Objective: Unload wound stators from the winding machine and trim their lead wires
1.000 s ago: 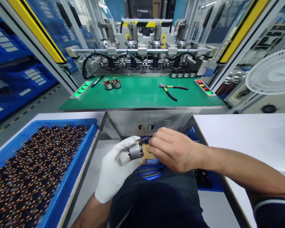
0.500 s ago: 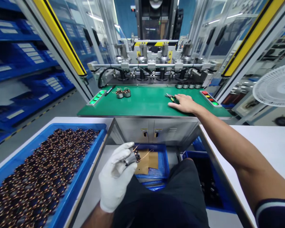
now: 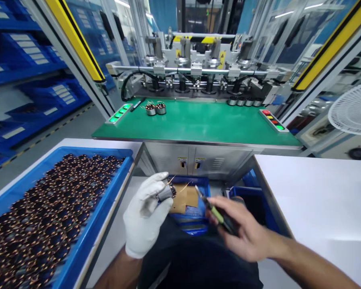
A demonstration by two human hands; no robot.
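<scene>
My left hand, in a white glove, grips a motor stator between thumb and fingers. The stator is a silver cylinder with dark and copper windings, and thin copper wire ends stick out of it to the right. My bare right hand is closed around a pair of small pliers or cutters with green and black handles. Their metal tip points up and left toward the wire ends, apart from them. The right hand is slightly blurred.
A blue tray full of copper-wound parts stands at left. Two wound stators sit on the green worktop, with several dark-topped cylinders at its back right. Button panels flank it. Below lies a blue bin with cardboard.
My right hand has picked the pliers up off the green worktop and brought them down near the stator. The left hand still holds the stator in nearly the same place.
</scene>
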